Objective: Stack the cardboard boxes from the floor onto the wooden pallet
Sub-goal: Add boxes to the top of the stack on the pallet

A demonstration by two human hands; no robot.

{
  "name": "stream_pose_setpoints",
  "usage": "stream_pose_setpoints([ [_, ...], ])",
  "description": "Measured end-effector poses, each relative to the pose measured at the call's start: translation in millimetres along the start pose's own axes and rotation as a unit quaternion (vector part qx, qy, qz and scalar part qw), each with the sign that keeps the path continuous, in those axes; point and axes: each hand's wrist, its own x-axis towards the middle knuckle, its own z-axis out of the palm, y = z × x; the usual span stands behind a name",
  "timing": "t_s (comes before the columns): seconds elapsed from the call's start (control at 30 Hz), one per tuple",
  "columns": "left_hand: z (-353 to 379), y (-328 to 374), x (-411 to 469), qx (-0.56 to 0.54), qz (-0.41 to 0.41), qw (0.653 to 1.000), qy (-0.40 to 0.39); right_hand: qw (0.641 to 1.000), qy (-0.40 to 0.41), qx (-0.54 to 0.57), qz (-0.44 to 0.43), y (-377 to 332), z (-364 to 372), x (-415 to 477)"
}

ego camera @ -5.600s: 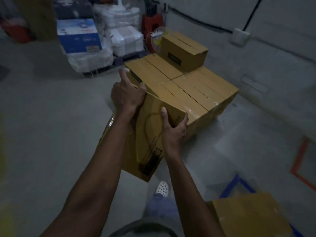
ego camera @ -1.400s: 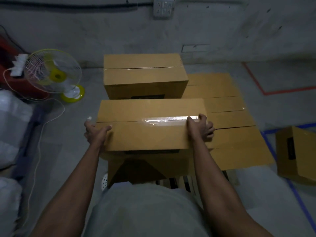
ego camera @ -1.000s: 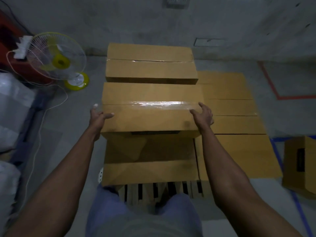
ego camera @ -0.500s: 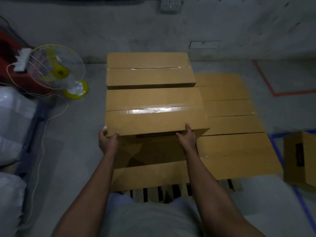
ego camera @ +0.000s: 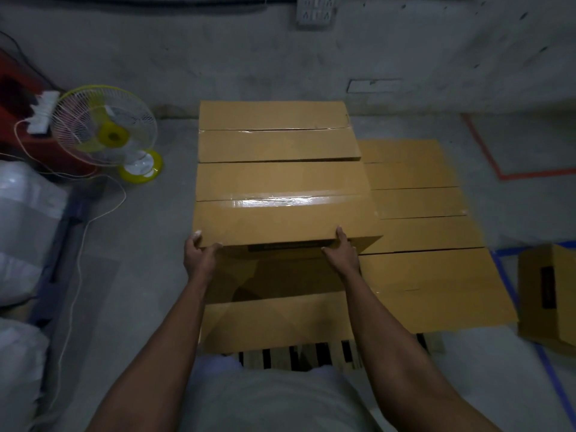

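Head view, taped cardboard box [ego camera: 282, 213]: in the second layer at the left of the stack, with its far edge against the rear upper box [ego camera: 274, 132]. Clear tape shines along its top seam. I cannot tell whether it rests fully on the boxes below.
Left hand [ego camera: 199, 257]: grips the taped box's near left corner, its fingers [ego camera: 197, 235] curled over the top edge.
Right hand [ego camera: 341, 254]: holds the near edge toward the right corner, thumb on the top, the other fingers clamped against the near face.
Lower layer of boxes [ego camera: 427, 232]: flat tops lie side by side over the pallet, and those to the right of the two upper boxes are bare.
Wooden pallet [ego camera: 311, 357]: its slats show at the near edge, under the lower layer.
Loose cardboard box [ego camera: 548, 297]: on the floor at the right, apart from the pallet, beside a blue tape line [ego camera: 505, 275].
Table fan [ego camera: 106, 132]: yellow and white, on the floor left of the stack, near the wall.
White wrapped bundles [ego camera: 21, 219]: at the left edge.
Wall socket [ego camera: 315, 9]: on the concrete wall, above the stack.
Red floor tape [ego camera: 536, 174]: a corner marked at the far right.
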Motion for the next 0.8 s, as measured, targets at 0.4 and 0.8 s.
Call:
stream_pose_setpoints([
  [0.4,0,-4,6,0.026,0.009,1.000,-0.008,1.000,-0.008,-0.028,0.000,-3,-4,14],
  [0.8,-4,-8,8,0.129,0.056,0.990,0.000,0.999,0.023,-0.037,0.026,-15,-8,6],
])
